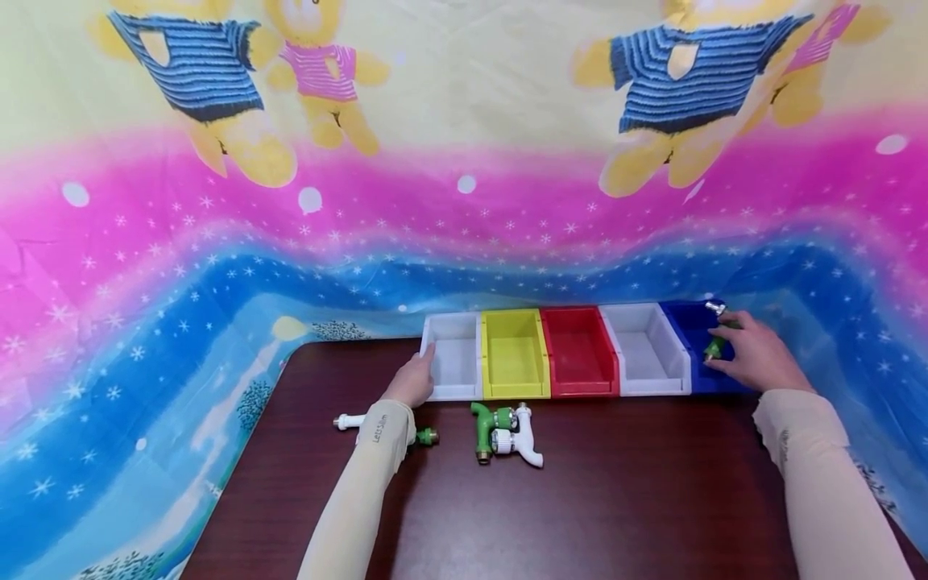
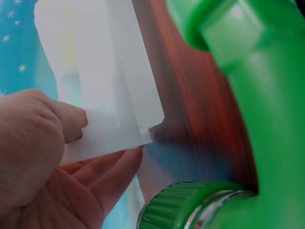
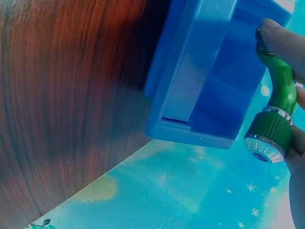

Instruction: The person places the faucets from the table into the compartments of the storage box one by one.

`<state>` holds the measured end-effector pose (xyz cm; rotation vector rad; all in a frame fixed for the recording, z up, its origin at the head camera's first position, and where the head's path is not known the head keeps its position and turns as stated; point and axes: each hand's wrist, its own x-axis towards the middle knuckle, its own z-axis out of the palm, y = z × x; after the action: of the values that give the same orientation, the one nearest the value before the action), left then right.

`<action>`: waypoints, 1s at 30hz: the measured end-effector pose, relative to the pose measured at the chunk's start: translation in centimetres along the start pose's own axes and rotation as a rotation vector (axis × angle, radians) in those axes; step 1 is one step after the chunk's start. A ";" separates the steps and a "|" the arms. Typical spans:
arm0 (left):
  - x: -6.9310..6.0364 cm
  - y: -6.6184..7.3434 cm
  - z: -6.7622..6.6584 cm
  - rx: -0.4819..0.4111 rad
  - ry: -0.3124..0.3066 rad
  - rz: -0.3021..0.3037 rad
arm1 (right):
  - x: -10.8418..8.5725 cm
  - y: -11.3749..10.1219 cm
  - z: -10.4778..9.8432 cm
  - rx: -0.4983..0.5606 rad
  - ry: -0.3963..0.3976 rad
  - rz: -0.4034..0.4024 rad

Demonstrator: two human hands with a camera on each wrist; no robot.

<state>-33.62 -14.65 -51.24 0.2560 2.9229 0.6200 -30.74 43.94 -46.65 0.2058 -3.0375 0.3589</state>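
The right hand (image 1: 761, 354) holds a green tap (image 1: 716, 348) with a silver-coloured end over the blue bin (image 1: 698, 354). In the right wrist view, fingers grip the tap (image 3: 282, 86) beside the blue bin (image 3: 221, 86). At the far left of the bin row, the left hand (image 1: 411, 380) pinches the side wall of a white bin (image 1: 453, 387). The left wrist view shows the hand (image 2: 52, 157) with its thumb on one face of the white bin's wall (image 2: 109, 105) and fingers on the other.
Yellow (image 1: 513, 354), red (image 1: 580, 354) and white (image 1: 644, 354) bins stand between. In front lie a green tap (image 1: 483, 435) and a white tap (image 1: 525, 443). Another white tap (image 1: 350, 421) and a green one (image 1: 428, 436) lie partly behind the left forearm.
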 end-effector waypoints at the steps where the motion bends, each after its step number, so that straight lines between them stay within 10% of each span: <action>1: 0.0 0.0 0.0 0.000 0.000 -0.002 | 0.1 0.0 0.1 -0.003 -0.001 -0.003; 30: -0.3 0.2 -0.2 -0.025 -0.001 -0.007 | 0.6 0.4 2.7 0.068 -0.012 -0.024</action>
<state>-33.29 -14.56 -50.95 0.2439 2.9116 0.6543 -31.56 43.59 -49.26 0.2499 -3.0346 0.4617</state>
